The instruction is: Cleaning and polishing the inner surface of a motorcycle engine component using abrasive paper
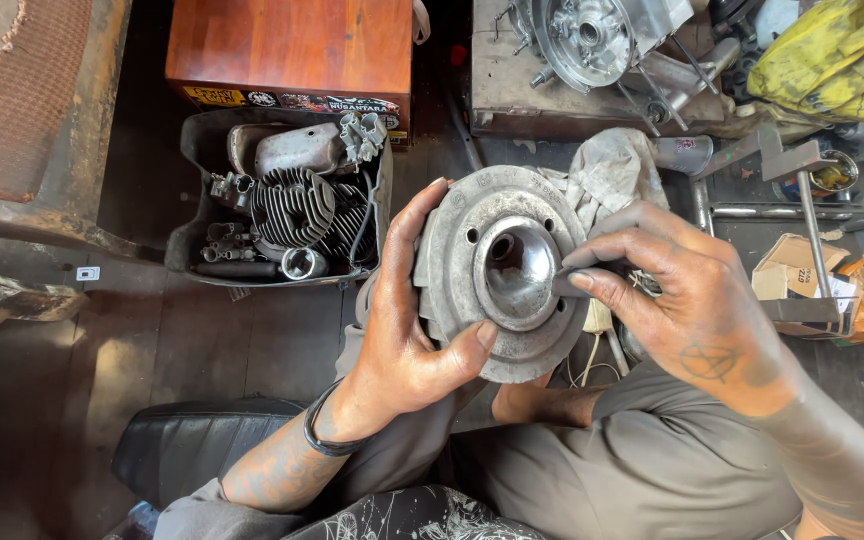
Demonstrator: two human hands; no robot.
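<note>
My left hand (407, 320) grips a round grey metal engine cylinder head (477, 225) by its left rim, thumb on the lower face, fingers wrapped behind. Its shiny domed recess (514, 268) faces up at me. My right hand (677, 300) pinches a small dark scrap, seemingly abrasive paper (567, 283), and presses it against the right edge of the recess. The part is held above my lap, over grey trousers (602, 470).
A black tray (192, 150) at left holds finned engine cylinders and small parts. Behind it stands a wooden box (292, 40). An engine casing (592, 35) rests on a board at the top. A dirty rag (612, 165), metal rods and cardboard boxes (787, 270) lie at right.
</note>
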